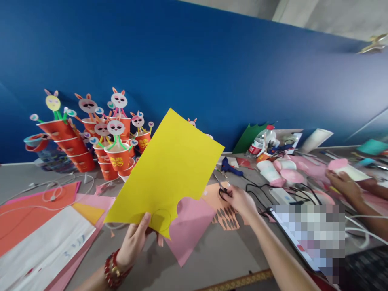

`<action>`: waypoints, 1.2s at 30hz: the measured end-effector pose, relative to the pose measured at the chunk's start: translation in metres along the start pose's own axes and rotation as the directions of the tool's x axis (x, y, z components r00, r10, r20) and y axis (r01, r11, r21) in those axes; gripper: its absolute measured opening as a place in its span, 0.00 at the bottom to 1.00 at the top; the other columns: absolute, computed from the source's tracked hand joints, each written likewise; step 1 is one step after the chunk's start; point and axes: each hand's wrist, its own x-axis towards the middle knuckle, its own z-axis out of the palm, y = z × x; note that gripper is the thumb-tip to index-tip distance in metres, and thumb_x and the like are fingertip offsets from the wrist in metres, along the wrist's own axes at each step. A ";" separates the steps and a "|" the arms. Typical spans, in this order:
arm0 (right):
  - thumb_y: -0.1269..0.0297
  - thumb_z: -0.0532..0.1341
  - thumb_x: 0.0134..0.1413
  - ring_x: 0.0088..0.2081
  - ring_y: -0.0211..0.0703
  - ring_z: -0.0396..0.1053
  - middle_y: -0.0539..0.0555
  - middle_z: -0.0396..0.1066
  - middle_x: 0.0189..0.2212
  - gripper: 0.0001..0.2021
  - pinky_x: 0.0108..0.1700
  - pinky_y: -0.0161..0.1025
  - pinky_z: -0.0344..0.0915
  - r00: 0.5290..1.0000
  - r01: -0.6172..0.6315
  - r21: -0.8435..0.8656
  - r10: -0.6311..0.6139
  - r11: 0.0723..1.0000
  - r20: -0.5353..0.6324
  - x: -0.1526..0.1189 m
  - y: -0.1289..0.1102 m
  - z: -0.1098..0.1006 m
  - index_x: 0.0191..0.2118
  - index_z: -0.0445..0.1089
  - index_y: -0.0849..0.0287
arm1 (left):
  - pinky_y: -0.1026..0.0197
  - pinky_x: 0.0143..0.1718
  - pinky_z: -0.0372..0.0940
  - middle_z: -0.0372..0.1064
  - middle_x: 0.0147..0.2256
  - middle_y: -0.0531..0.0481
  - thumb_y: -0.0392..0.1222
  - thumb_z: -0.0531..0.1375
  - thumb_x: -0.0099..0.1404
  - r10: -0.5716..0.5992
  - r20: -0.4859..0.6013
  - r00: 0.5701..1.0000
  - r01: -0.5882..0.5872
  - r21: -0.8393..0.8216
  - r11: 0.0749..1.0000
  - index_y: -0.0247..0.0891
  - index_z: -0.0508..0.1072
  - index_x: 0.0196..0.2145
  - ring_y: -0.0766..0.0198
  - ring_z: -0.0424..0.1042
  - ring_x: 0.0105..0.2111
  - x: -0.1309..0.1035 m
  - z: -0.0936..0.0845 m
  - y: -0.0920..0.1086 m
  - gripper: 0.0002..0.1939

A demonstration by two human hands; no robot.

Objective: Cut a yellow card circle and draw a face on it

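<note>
My left hand [138, 238] holds up a yellow paper sheet [172, 161] by its lower edge, thumb on the front. A circle is drawn near that edge, and rounded bites are cut from the sheet's lower right side. My right hand [238, 200] grips black-handled scissors [223, 193], whose blades point up and left, apart from the sheet. Below the yellow sheet lies a pink paper [192, 230] with a curved edge. Beside it is an orange paper [227, 220] with diamond-shaped cutouts, under and near the scissors.
Red cups [118, 157] with paper rabbit heads stand at the back left. Coloured sheets [45, 238] lie at the left. A blue glue gun [232, 166], cables, a bottle [265, 139] and a tablet [298, 238] are at the right, near another person's hands [348, 188].
</note>
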 end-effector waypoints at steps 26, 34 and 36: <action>0.32 0.60 0.52 0.26 0.38 0.61 0.51 0.66 0.26 0.29 0.27 0.34 0.57 0.780 0.125 0.809 -0.560 0.575 0.278 -0.067 -0.111 0.038 0.33 0.65 0.59 | 0.56 0.41 0.74 0.80 0.28 0.43 0.56 0.52 0.71 0.009 -0.073 0.997 -0.011 -0.020 1.000 0.37 0.81 0.27 0.55 0.79 0.31 0.042 0.017 0.036 0.27; 0.30 0.59 0.51 0.25 0.37 0.59 0.49 0.63 0.25 0.30 0.26 0.34 0.54 0.744 0.062 0.795 -0.559 0.603 0.366 -0.080 -0.101 0.052 0.32 0.64 0.58 | 0.56 0.40 0.73 0.81 0.31 0.43 0.55 0.51 0.72 0.023 -0.016 1.000 -0.024 -0.111 0.993 0.36 0.81 0.31 0.54 0.80 0.34 0.047 0.033 0.022 0.26; 0.30 0.59 0.50 0.25 0.37 0.60 0.49 0.63 0.25 0.31 0.27 0.34 0.55 0.734 0.026 0.796 -0.552 0.605 0.395 -0.080 -0.102 0.050 0.33 0.64 0.59 | 0.57 0.36 0.73 0.81 0.29 0.41 0.55 0.52 0.72 0.001 0.012 1.000 0.001 -0.139 0.990 0.33 0.81 0.32 0.54 0.80 0.33 0.044 0.033 0.017 0.26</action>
